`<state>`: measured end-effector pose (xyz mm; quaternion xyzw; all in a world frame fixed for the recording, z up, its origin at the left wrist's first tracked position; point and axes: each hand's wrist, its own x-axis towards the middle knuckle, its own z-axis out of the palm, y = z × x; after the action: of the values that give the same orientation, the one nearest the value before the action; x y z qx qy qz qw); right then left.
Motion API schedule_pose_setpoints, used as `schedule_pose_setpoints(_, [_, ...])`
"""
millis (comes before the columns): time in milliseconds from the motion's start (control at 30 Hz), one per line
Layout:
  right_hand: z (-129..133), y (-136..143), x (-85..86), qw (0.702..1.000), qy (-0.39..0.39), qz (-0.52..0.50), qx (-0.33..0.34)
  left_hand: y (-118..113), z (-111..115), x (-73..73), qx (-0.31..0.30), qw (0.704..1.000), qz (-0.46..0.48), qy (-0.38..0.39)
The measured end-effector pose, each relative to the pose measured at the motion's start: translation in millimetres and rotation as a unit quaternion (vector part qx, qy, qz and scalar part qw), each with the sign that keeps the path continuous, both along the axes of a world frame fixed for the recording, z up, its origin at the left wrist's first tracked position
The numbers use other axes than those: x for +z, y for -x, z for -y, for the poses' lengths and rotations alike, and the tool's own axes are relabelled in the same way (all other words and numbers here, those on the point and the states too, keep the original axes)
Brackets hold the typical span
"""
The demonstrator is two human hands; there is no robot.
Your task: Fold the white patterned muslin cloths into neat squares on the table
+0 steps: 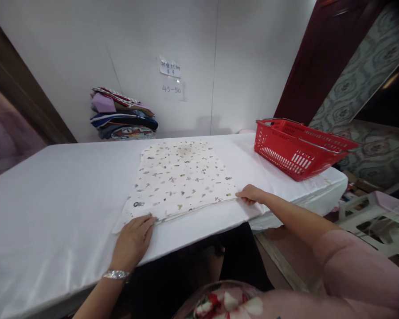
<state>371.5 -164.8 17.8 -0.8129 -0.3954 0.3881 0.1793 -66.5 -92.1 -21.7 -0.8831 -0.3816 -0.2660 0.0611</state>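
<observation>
Cloths [121, 117] lie folded in a pile at the back left of the white-covered table [53, 199], close to the wall [252, 57]. Next comes the left hand [133, 241], with a shiny band [116, 274] on its wrist. It lies on the near left part of the patterned cloth [176, 177], fingers close together. I cannot tell if it pinches the cloth or only presses it. The patterned cloth is flat in the middle of the table, white with little pictures all over. Behind it, two signs [170, 68] are stuck on the wall; the low one says 45-50. The right hand [249, 194] has its fingers curled in and holds the near right corner of the patterned cloth. Farther right, a red basket [295, 150] stands on the table, apart from that hand.
</observation>
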Motion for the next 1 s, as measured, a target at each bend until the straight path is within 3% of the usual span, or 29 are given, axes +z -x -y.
schedule_pose_setpoints(367, [-3.7, 13.4, -0.7, 0.999, -0.035, 0.017, -0.014, -0.7, 3.4, 2.8, 0.000, 1.000, 0.005, 0.025])
schedule_pose_setpoints(600, [-7.0, -4.6, 17.1, 0.992, -0.116, 0.012, -0.042, -4.9, 3.2, 4.4, -0.022, 0.999, -0.013, 0.032])
schedule_pose_setpoints(700, [-6.2, -15.6, 17.8, 0.991, -0.118, 0.053, -0.043, -13.1, 5.0, 4.4, -0.048, 0.998, -0.032, 0.040])
schedule_pose_setpoints(867, [-0.1, -16.9, 1.5, 0.983, -0.090, 0.158, 0.006, -18.2, 7.2, 5.4, -0.048, 0.998, -0.026, 0.044])
schedule_pose_setpoints(1000, [5.0, -12.2, -0.6, 0.963, -0.105, 0.247, 0.036, -20.6, 7.3, 15.3, -0.052, 0.997, -0.023, 0.059])
